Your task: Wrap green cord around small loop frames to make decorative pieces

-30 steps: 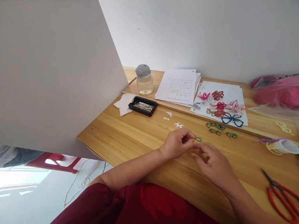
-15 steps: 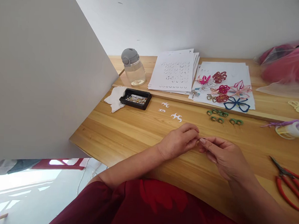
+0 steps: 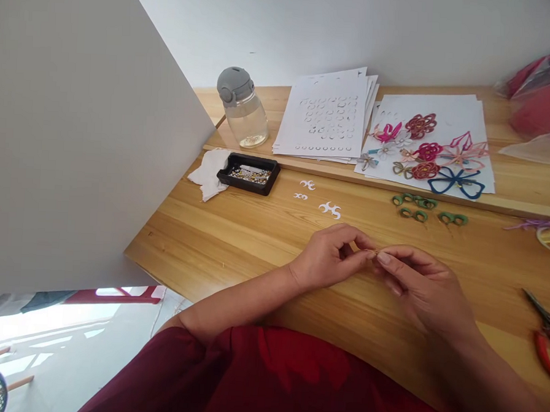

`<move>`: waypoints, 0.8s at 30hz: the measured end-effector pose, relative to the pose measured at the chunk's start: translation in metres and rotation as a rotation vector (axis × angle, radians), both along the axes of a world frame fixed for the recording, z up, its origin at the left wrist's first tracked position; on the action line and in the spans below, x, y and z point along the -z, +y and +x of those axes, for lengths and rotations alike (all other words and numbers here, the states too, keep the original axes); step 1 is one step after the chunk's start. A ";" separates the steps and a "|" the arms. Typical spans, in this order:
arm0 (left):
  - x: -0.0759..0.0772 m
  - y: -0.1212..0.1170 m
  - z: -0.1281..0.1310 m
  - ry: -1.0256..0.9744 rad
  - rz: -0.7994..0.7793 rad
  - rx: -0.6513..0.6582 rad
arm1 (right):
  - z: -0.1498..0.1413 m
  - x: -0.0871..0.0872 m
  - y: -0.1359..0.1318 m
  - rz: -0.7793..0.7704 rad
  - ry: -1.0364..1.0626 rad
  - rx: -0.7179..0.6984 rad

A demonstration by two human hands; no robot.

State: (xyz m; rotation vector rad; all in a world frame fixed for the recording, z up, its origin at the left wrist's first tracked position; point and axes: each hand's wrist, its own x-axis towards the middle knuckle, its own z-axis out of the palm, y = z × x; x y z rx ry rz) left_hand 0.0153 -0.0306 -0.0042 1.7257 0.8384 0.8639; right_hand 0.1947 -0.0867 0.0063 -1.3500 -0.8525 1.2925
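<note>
- Left hand (image 3: pixel 330 258): I see it narrowed to a pinch, thumb and index closed on a tiny piece (image 3: pixel 376 252).
- Right hand (image 3: pixel 430 288): narrow too, its thumb and fingers pinching at the same piece, right beside the left fingertips.
- The piece is just above the table (image 3: pixel 236 241), mostly hidden by fingers; I can't make out its full shape from here.
- Beyond the right hand I have green loops (image 3: pixel 453 219) lying on the table, some joined in pairs.
- Beyond the left hand, 3 white cutouts (image 3: pixel 331 209) lie flat and apart.
- Farther left, a black tray (image 3: pixel 271 180) holds small silver and gold bits, with a white cloth (image 3: pixel 208 175) against it.
- Behind the tray, my view shows 1 upright bottle (image 3: pixel 246 121) with a grey lid, then a paper stack (image 3: pixel 321 116).
- Fabric flowers (image 3: pixel 426 152) rest on more paper (image 3: pixel 478 143).
- At the right edge, a red-handled tool (image 3: pixel 547 334) is partly cut off.
</note>
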 end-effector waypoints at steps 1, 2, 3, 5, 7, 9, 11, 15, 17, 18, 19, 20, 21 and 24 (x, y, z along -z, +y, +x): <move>0.000 -0.001 0.001 -0.048 -0.122 0.012 | -0.001 0.000 0.001 0.003 0.034 0.020; 0.000 -0.001 0.002 -0.102 -0.248 0.033 | -0.002 0.000 0.001 0.005 0.066 0.038; 0.000 -0.002 0.002 -0.155 -0.370 0.062 | -0.003 0.000 0.001 0.007 0.091 0.053; 0.000 -0.001 0.003 -0.240 -0.565 0.115 | -0.004 0.000 0.002 0.009 0.121 0.072; 0.000 0.001 0.003 -0.286 -0.688 0.146 | -0.006 0.002 0.002 0.012 0.127 0.090; -0.002 0.002 0.003 -0.311 -0.753 0.157 | -0.007 0.003 0.003 0.009 0.128 0.113; -0.004 0.001 0.002 -0.323 -0.782 0.161 | -0.009 0.002 0.002 0.002 0.128 0.127; -0.006 0.000 0.003 -0.305 -0.814 0.169 | -0.012 -0.002 0.002 -0.021 0.131 0.111; -0.006 0.000 0.003 -0.296 -0.822 0.170 | -0.013 -0.004 0.001 -0.039 0.144 0.106; -0.006 0.000 0.002 -0.295 -0.821 0.173 | -0.013 -0.004 0.001 -0.046 0.152 0.107; -0.005 0.000 0.002 -0.295 -0.817 0.179 | -0.012 -0.004 0.001 -0.054 0.163 0.106; -0.004 0.001 0.001 -0.296 -0.809 0.188 | -0.012 -0.003 0.002 -0.060 0.175 0.106; -0.002 0.001 0.001 -0.294 -0.802 0.201 | -0.012 -0.003 0.002 -0.063 0.189 0.107; 0.002 0.002 0.000 -0.267 -0.780 0.231 | -0.010 0.000 0.001 -0.068 0.234 0.105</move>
